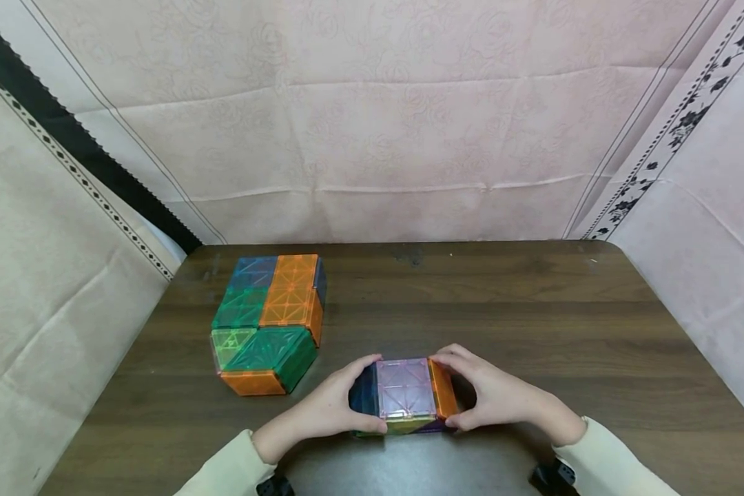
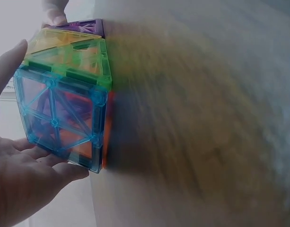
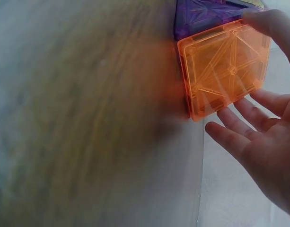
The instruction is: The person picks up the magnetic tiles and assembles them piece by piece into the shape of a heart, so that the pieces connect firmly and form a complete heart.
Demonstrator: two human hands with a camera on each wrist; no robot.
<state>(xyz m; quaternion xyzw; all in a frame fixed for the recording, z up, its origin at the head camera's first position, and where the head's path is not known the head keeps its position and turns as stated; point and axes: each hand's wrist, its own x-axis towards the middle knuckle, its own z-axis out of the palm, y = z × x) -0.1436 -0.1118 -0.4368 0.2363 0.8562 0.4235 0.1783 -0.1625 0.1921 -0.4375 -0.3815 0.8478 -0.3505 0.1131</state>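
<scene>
On the table in front of me sits a small box built of translucent magnetic tiles [image 1: 405, 387]. Its top tile is pale purple, with a blue tile [image 2: 64, 118] at the left end and an orange tile [image 3: 227, 71] at the right end. Green, yellow and purple triangles form the side nearest me. My left hand [image 1: 330, 411] grips the left end, thumb on the near side and fingers on the far side. At the right end, my right hand [image 1: 502, 394] holds the box the same way. The inside shows only dimly through the tiles.
A larger block of magnetic tiles [image 1: 294, 293] in orange, green and blue stands at the left of the brown wooden table [image 1: 533, 303]. Pale patterned cloth [image 1: 372, 138] hangs behind the table and along both sides.
</scene>
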